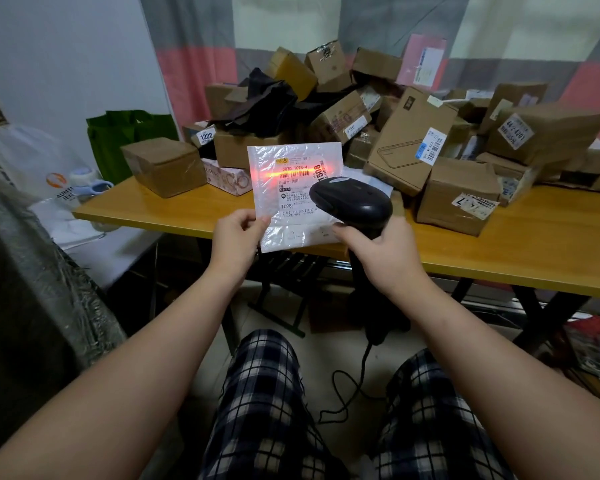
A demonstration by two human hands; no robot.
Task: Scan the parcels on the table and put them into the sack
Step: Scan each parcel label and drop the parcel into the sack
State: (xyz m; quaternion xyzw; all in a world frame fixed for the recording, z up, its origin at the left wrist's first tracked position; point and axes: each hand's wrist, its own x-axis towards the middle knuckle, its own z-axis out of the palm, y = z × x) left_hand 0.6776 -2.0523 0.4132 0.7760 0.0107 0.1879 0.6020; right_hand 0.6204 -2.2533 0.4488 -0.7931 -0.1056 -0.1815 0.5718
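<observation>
Nearest, below both hands, are the knees in checked trousers [264,393], and the cable [359,372] of the scanner runs down between them to the floor. The right hand [383,258] has its fingers curled around the handle of the black scanner [352,199], whose head stands just above this hand and points away from the person. The left hand [234,237] pinches the lower left corner of a flat white parcel [291,161] between thumb and fingers and holds it upright, just beyond the scanner head and between the two hands. A red line of light [291,173] lies across the barcode on its label, so I judge that this parcel is in the step of scanning and is not yet in the sack. To the left of the left hand, and lower, there is a grey material [25,271] that may be the sack; I cannot tell if anything is inside. Beyond both hands is the table [534,244], and on it, mostly beyond the right hand, many brown boxes [406,143] lie in a pile, so the bigger part of the task seems left to do
</observation>
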